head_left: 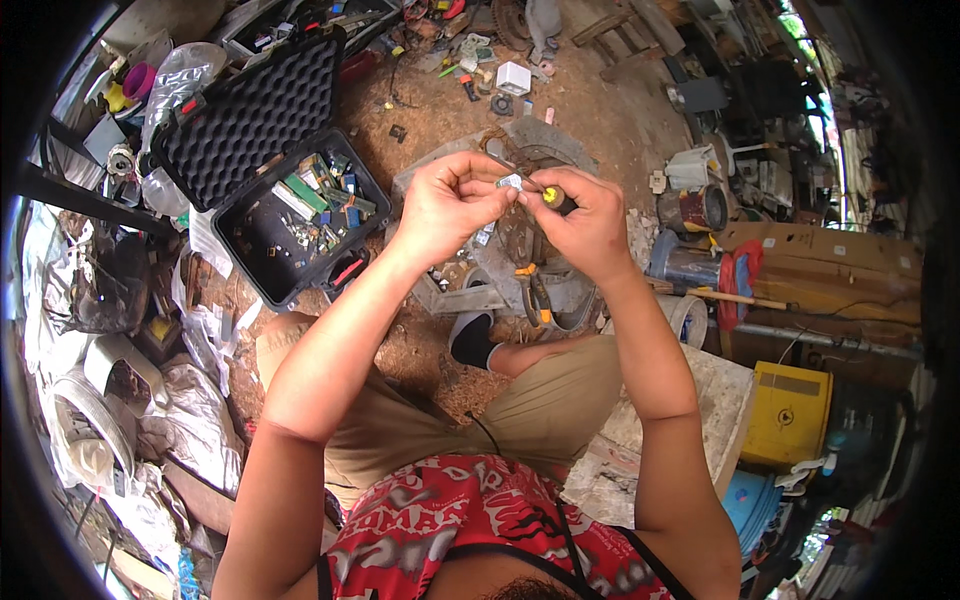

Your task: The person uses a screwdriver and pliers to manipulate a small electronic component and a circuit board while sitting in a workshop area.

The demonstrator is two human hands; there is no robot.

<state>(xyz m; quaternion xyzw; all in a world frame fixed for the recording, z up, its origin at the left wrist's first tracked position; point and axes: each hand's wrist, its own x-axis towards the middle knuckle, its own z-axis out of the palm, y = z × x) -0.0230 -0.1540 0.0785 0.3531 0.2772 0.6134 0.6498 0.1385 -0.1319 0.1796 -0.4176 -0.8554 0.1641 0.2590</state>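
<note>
Up in the middle of the view, my left hand (450,205) pinches a small silvery part (510,182) between thumb and fingers; its exact shape is too small to make out. Right beside it, my right hand (590,220) is closed on a tool with a black and yellow handle (556,198), apparently a screwdriver, its tip at or very near the part. Below them, orange and black pliers (537,298) lie among grey metal pieces (480,300) on the dirt floor.
At left sits an open black case (275,265) with foam lid and small electronic parts. Cluttered bags and scrap line the left. On the right are cardboard (850,260), pipes, a yellow box (785,410) and a worn board (710,380). Small debris dots the floor (400,90) ahead.
</note>
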